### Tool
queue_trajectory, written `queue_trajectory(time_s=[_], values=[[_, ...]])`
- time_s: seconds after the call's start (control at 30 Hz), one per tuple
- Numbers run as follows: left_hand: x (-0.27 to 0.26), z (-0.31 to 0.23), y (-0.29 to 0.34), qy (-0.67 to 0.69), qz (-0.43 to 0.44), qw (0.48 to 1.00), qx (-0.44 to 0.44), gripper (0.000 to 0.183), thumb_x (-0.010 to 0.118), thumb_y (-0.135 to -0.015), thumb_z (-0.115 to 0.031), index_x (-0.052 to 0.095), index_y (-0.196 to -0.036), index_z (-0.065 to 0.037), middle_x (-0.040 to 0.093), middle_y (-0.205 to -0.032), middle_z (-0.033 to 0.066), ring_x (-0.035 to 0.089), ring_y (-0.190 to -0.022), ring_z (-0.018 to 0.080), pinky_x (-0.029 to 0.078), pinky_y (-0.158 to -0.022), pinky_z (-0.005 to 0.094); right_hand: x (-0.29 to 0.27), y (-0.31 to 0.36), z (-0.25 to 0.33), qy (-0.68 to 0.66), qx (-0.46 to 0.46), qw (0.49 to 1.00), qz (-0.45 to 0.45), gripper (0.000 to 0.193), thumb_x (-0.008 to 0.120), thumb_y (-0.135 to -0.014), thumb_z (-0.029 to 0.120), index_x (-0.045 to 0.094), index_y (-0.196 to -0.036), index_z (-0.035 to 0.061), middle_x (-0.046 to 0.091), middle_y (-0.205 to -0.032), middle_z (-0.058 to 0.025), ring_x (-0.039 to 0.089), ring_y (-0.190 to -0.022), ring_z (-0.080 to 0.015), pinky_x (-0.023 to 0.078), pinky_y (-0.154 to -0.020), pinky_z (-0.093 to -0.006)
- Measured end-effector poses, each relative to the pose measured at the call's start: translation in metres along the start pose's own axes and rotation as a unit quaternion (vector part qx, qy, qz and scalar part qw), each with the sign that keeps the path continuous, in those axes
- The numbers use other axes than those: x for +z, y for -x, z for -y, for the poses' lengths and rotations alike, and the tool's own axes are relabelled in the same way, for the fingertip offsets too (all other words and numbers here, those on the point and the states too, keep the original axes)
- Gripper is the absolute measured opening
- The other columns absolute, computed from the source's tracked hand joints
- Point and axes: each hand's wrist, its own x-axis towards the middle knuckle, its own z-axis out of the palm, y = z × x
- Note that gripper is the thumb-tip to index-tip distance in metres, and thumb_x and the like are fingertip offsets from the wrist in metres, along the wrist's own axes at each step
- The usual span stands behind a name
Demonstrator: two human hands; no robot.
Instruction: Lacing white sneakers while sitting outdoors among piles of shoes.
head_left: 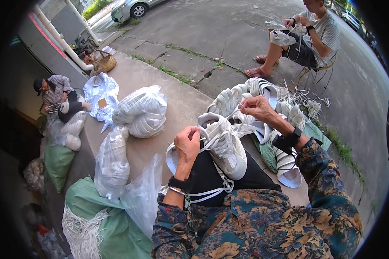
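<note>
A white lace-up shoe (pixel 229 151) rests on my dark-trousered lap, its toe pointing toward me. To its left, my left hand (pixel 187 147) is closed in a pinch on a white shoelace (pixel 204 137) beside the shoe's opening. Beyond the shoe and to the right, my right hand (pixel 260 110) is raised with thumb and forefinger pinched on a lace end. A second white shoe part (pixel 172 159) shows partly behind my left hand. Loose white lace (pixel 212 196) trails over my lap below the shoe's toe.
Several white shoes (pixel 229 98) and a tangle of laces (pixel 313 105) lie at the right. Bagged shoes (pixel 145 111) and a green sack (pixel 84 194) with a bundle of laces (pixel 83 231) stand left. Two other people (pixel 322 34) sit farther off, near a basket (pixel 103 62) and car (pixel 132 8).
</note>
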Motion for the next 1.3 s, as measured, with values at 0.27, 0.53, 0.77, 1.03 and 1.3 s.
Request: queue_trajectory(time_s=[0.27,0.53,0.77,1.03,1.3], values=[[0.039,-0.031,-0.004,-0.043,0.135,0.978,0.156,0.012,0.062,-0.076,-0.006,0.063,-0.087,0.0,0.059,-0.062,0.0068,0.053,-0.054,0.0083,0.041,-0.051,0.0239,0.017,0.02,0.017,-0.193,0.1,0.971,0.099,0.02,0.062,-0.084,0.019,0.066,-0.081,-0.001,0.063,-0.07,-0.004,0.057,-0.061,-0.0063,0.043,-0.05,-0.0198],[0.016,-0.03,0.003,0.156,0.101,0.983,-0.008,0.012,0.052,-0.088,-0.008,0.061,-0.089,0.0,0.058,-0.061,0.0007,0.044,-0.047,0.0017,0.034,-0.044,0.0154,-0.01,0.023,-0.011,-0.381,0.199,0.899,-0.08,0.024,0.049,-0.092,0.024,0.061,-0.088,0.0028,0.049,-0.058,0.0043,0.036,-0.044,-0.0035,0.027,-0.039,-0.0182],[0.03,-0.061,0.031,0.092,0.25,0.957,0.118,0.015,0.05,-0.087,-0.006,0.063,-0.09,0.001,0.053,-0.055,0.0009,0.048,-0.048,0.0055,0.036,-0.045,0.0197,-0.04,0.017,-0.015,-0.44,0.173,0.857,-0.203,0.021,0.048,-0.092,0.022,0.058,-0.091,0.0033,0.046,-0.061,0.0049,0.039,-0.051,-0.0045,0.031,-0.044,-0.0179],[0.053,-0.056,0.05,0.077,0.241,0.96,0.123,0.011,0.054,-0.084,-0.005,0.062,-0.086,0.002,0.053,-0.054,0.0023,0.048,-0.047,0.0069,0.037,-0.045,0.0208,0.021,0.03,-0.017,-0.254,0.167,0.953,0.013,0.025,0.051,-0.092,0.023,0.062,-0.092,0.0012,0.039,-0.051,0.0081,0.03,-0.04,-0.0012,0.021,-0.036,-0.0186],[0.042,-0.025,0.008,0.219,0.122,0.932,-0.261,0.022,0.047,-0.083,-0.002,0.053,-0.102,0.004,0.057,-0.059,0.0074,0.047,-0.038,0.0098,0.033,-0.031,0.0188,0.054,0.02,-0.017,-0.091,0.12,0.981,0.124,0.026,0.06,-0.077,0.025,0.067,-0.074,0.0009,0.057,-0.058,-0.0013,0.051,-0.054,-0.0079,0.039,-0.048,-0.0243]])
